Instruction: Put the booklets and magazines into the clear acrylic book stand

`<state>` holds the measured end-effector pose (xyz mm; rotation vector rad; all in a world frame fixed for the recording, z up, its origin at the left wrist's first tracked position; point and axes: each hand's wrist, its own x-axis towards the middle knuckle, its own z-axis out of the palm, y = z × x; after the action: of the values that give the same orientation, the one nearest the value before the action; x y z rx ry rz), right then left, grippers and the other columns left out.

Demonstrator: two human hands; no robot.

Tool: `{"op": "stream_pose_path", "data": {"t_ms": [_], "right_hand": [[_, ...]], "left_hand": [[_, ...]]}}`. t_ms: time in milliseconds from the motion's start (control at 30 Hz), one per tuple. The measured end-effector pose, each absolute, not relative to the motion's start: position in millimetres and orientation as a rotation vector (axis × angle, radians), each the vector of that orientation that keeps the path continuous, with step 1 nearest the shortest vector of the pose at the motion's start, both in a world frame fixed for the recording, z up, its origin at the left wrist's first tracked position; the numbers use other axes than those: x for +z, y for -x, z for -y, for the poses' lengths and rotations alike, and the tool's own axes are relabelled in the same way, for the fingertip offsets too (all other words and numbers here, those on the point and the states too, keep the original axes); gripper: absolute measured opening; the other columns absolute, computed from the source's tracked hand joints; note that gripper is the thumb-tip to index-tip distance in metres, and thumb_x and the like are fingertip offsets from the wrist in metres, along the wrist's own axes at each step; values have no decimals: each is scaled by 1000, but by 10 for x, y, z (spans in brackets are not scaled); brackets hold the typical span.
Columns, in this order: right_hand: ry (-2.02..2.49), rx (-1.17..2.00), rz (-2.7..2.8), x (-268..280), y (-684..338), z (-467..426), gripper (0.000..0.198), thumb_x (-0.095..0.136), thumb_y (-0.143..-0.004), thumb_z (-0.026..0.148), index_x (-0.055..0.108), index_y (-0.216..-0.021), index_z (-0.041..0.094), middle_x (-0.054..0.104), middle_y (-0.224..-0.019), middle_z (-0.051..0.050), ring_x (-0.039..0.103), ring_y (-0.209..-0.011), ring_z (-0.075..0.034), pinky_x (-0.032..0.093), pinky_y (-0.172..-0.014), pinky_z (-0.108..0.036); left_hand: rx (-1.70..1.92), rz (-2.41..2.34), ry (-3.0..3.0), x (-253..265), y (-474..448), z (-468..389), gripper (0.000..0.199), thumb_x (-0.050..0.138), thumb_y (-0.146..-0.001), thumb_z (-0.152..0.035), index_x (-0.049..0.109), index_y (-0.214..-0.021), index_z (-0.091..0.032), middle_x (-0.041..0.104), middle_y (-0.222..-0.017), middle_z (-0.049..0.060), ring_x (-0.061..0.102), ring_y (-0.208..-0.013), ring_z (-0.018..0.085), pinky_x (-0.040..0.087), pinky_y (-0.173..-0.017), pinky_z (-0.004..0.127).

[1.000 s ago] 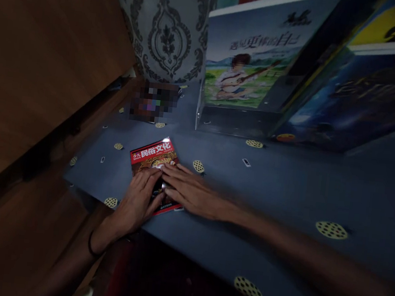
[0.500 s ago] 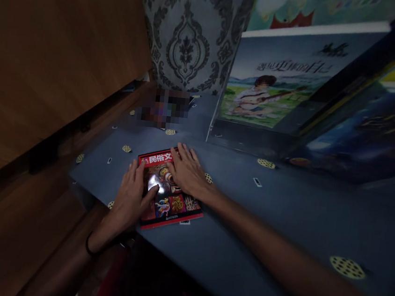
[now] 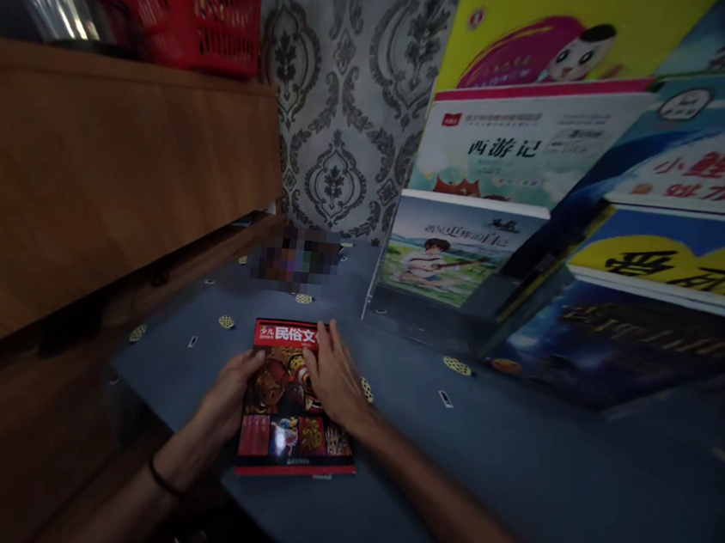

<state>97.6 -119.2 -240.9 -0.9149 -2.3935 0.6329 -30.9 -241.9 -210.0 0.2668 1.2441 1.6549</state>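
A book with a red and black cover and small colourful pictures lies face up near the table's front edge. At its left edge, my left hand grips it with the thumb at the cover's rim; the other fingers are mostly hidden at the side. My right hand rests flat over the upper right of the cover, fingers stretched out, hiding the end of the title. A dark band circles my left wrist.
A clear rack at the right holds several picture books. A blurred-out item lies at the table's far end. On the wooden cabinet stand a red basket and a metal bowl.
My left hand has slid off the cover to the book's left edge and closed there. The book has turned slightly. The view has tilted up, bringing more books and the basket into sight.
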Motion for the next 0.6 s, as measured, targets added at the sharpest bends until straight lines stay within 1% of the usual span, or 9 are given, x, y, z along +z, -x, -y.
{"op": "stream_pose_path", "data": {"t_ms": [33, 100, 200, 267, 333, 400, 433, 500, 600], "right_hand": [[914, 692, 2325, -2436, -994, 1179, 65, 37, -103, 44, 38, -156, 7, 39, -161, -26, 37, -151, -37, 35, -120, -59], [918, 818, 2173, -2468, -1040, 1153, 69, 38, -102, 50, 34, -157, 9, 42, -159, -25, 38, -150, -35, 34, -121, -59], [951, 1000, 1926, -2441, -1125, 1138, 72, 43, -98, 57, 38, -153, 12, 50, -155, -22, 45, -146, -33, 36, -120, -57], [943, 1118, 1779, -2386, -1178, 1148, 67, 45, -96, 61, 46, -145, 15, 60, -145, -20, 56, -137, -32, 42, -116, -53], [894, 1263, 1654, -2323, -1227, 1161, 60, 48, -94, 65, 54, -132, 19, 70, -129, -15, 66, -121, -30, 50, -108, -50], [825, 1415, 1550, -2253, -1276, 1163, 55, 52, -91, 69, 58, -118, 21, 75, -115, -11, 71, -107, -29, 56, -98, -47], [789, 1465, 1508, -2210, -1303, 1157, 54, 54, -89, 70, 58, -114, 22, 76, -111, -10, 72, -103, -28, 58, -94, -45], [720, 1469, 1465, -2094, -1368, 1132, 53, 56, -88, 70, 58, -111, 22, 76, -110, -10, 72, -101, -28, 59, -91, -43], [622, 1316, 1543, -1845, -1501, 1080, 47, 55, -93, 65, 59, -112, 22, 74, -113, -9, 70, -102, -26, 58, -91, -41]], "left_hand": [[1664, -1244, -234, -2065, 285, 2393, 14, 78, -79, -20, 72, -88, -12, 78, -75, 6, 75, -65, 20, 63, -68, 30], [1675, -1241, -220, -2001, 254, 2331, 14, 79, -80, -22, 72, -87, -13, 78, -75, 5, 74, -61, 18, 62, -65, 28], [1695, -1203, -334, -1915, 227, 2219, 27, 84, -78, -33, 72, -92, -13, 80, -82, 6, 75, -65, 19, 63, -66, 28], [1702, -1181, -449, -1861, 209, 2140, 37, 87, -75, -41, 73, -96, -13, 81, -87, 7, 76, -71, 20, 63, -69, 29], [1702, -1156, -563, -1811, 190, 2064, 46, 87, -73, -48, 74, -99, -13, 81, -91, 8, 77, -77, 22, 63, -74, 31], [1712, -1156, -649, -1762, 174, 1992, 51, 85, -72, -55, 75, -100, -13, 81, -91, 8, 78, -83, 25, 63, -78, 33], [1724, -1167, -681, -1737, 169, 1956, 53, 84, -72, -58, 75, -100, -14, 81, -90, 8, 78, -86, 26, 63, -80, 35], [1758, -1182, -742, -1680, 161, 1878, 56, 81, -72, -64, 76, -97, -14, 81, -88, 8, 77, -94, 29, 62, -84, 37], [1806, -1152, -840, -1568, 151, 1743, 60, 77, -73, -70, 76, -98, -15, 81, -96, 8, 75, -106, 32, 61, -90, 39]]}}
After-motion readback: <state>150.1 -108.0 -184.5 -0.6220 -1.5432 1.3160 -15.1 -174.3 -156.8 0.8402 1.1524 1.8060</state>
